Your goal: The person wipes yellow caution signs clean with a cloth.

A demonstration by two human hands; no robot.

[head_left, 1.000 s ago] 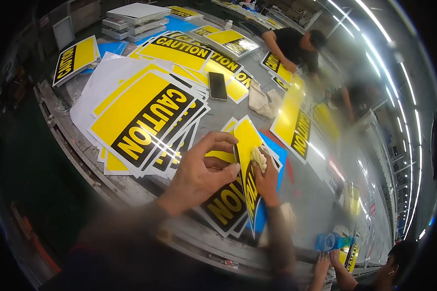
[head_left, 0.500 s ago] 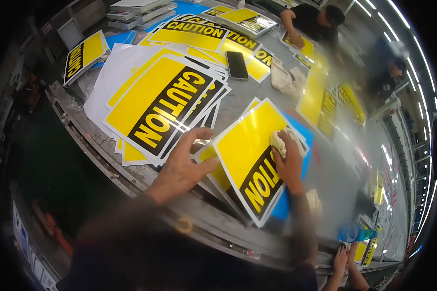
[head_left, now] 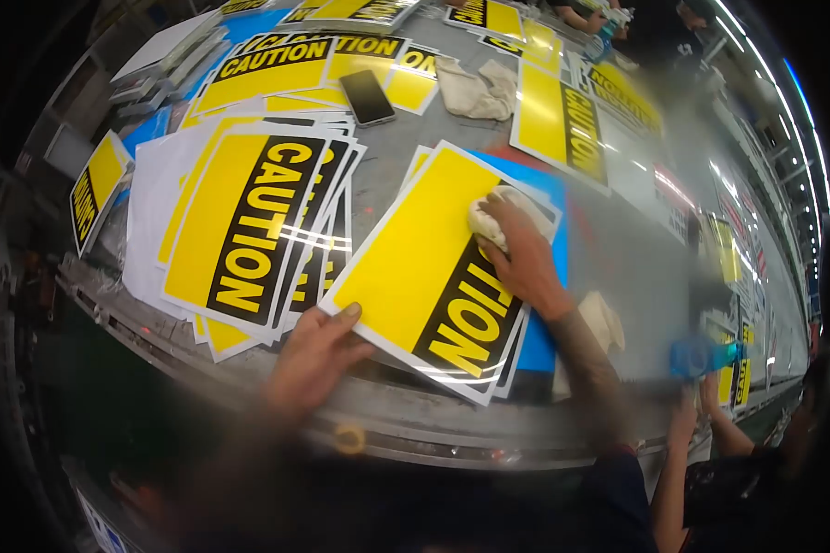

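Observation:
A yellow and black caution sign (head_left: pixel 399 249) lies over other signs on a blue sheet (head_left: pixel 542 189) in front of me. My left hand (head_left: pixel 315 358) pinches its near left corner, thumb on top and the fingers at or below the edge. A bunched white cloth (head_left: pixel 491 221) is in my right hand (head_left: pixel 524 263), pressed on the sign's upper right part and covering some of the lettering. Left of it, a fanned stack of caution signs (head_left: pixel 207 217) rests on white sheets (head_left: pixel 148 198).
A phone (head_left: pixel 367 98) and a crumpled cloth (head_left: pixel 475 89) lie beyond the signs. Another cloth (head_left: pixel 601 321) sits right of my forearm. More signs (head_left: pixel 558 120) spread across the grey table (head_left: pixel 641 267). Co-workers' hands (head_left: pixel 682 415) hold a blue bottle (head_left: pixel 701 358) at right.
The sign's left side, raised before, now lies lower and flatter. My left hand has gone from spread fingers beside it to its near corner. The cloth stays on the sign; the view has shifted.

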